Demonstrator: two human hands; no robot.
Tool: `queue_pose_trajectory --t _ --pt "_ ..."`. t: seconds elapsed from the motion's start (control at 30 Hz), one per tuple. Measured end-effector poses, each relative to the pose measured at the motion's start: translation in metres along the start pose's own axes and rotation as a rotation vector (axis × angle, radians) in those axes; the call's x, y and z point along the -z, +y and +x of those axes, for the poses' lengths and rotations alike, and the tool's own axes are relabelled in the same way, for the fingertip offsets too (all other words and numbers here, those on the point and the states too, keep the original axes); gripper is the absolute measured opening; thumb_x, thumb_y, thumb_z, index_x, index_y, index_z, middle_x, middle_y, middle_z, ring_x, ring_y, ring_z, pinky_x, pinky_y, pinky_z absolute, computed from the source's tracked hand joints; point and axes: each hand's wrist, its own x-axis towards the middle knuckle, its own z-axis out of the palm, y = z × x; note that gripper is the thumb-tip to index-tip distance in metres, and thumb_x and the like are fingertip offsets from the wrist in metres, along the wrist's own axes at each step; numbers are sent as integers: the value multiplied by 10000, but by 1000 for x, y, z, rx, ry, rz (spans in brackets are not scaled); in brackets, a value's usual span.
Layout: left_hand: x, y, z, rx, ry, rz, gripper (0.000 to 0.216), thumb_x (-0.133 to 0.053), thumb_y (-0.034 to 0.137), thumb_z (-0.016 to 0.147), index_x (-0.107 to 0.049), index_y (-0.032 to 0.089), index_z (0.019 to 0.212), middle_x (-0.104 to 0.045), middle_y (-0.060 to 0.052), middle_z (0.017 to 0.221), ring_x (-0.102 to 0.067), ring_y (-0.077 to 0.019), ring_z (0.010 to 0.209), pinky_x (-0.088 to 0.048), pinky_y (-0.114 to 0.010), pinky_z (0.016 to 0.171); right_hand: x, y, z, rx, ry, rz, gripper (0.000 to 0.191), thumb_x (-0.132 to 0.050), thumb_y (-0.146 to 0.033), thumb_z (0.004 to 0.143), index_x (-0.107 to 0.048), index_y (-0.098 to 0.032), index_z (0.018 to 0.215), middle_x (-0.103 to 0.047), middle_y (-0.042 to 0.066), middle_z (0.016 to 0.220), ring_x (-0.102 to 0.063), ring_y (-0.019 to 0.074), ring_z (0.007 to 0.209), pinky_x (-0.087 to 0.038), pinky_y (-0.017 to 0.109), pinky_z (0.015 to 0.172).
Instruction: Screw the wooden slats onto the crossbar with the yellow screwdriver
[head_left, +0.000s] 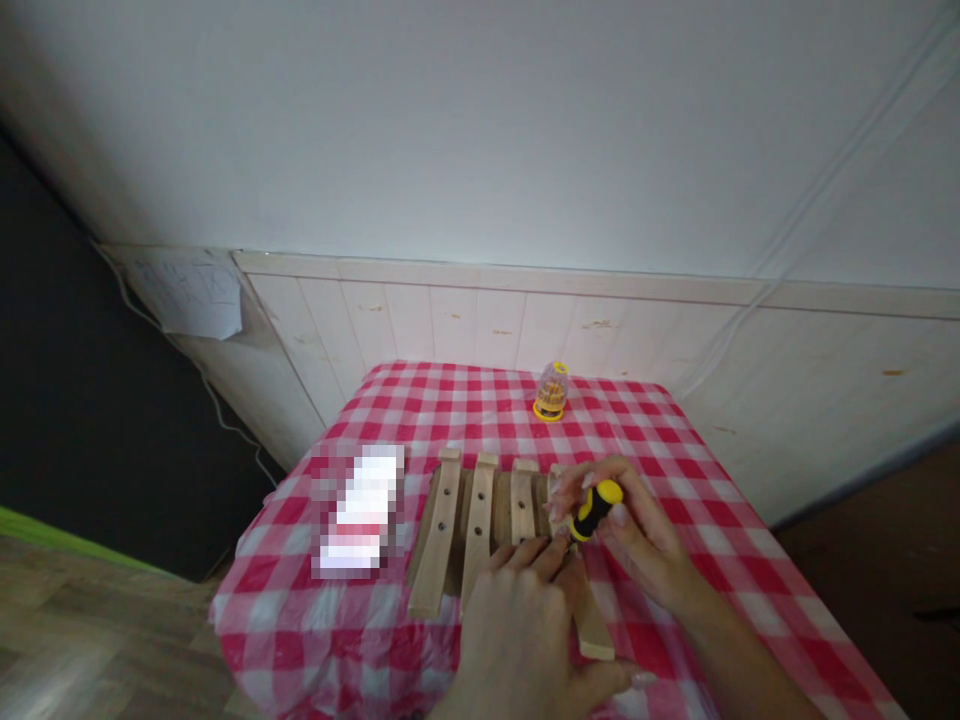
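A yellow-and-black screwdriver [595, 513] is in my right hand [651, 545], fingers closed around its handle. It tilts with the yellow end up, and its tip points down at the rightmost wooden slat [594, 630]. My left hand [521, 610] lies over the slats, fingers stretched toward the screwdriver tip and thumb spread to the right. The tip itself is hidden by the fingers. Several pale slats, such as the leftmost slat [431, 575], lie side by side across a brown wooden base [456, 545]. Dark screw heads show in the slats I can see.
A clear, yellow-based case [552, 392] holding small bits stands toward the back of the table. Left of the slats lies a blurred-out white item [364, 510]. A red-and-white checked cloth [450, 400] covers the table, which stands against a panelled wall [465, 320].
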Motion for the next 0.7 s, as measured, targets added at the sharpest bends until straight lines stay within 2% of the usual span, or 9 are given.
queue_pose_trajectory --t 0.17,0.3,0.4,0.53,0.7 --pt "2 4 0 21 -20 6 722 -887 623 760 -732 164 1295 -653 -131 1445 -613 -397 1297 -477 -574 1127 -6 1 2 -28 11 114 183 -627 -488 1022 -595 -324 1096 -575 -36 757 -504 162 661 -490 309 682" --pt "2 4 0 37 -46 21 729 -870 645 769 -739 140 1280 -659 -151 1433 -618 -405 1286 -483 -585 1116 -11 0 6 -72 34 242 321 -603 -613 988 -659 -307 1067 -586 -21 726 -484 173 624 -481 317 638" --pt "1 3 0 35 -32 20 733 -865 649 768 -742 136 1277 -667 -153 1421 -625 -403 1276 -488 -573 1115 -12 -4 8 -120 23 264 360 -588 -627 987 -690 -281 984 -588 -8 703 -506 182 618 -493 332 635" --pt "1 2 -1 40 -20 11 740 -850 653 778 -735 144 1301 -672 -140 1418 -627 -405 1271 -482 -581 1122 -9 -7 6 -96 34 172 343 -600 -597 994 -676 -267 937 -631 19 783 -584 200 694 -518 357 680" --pt "1 2 -1 33 -22 -6 802 -871 661 752 -712 141 1341 -658 -137 1438 -613 -406 1291 -476 -577 1134 -2 -4 2 -6 56 48 231 -629 -511 1008 -658 -283 994 -655 44 959 -635 210 817 -546 363 751"
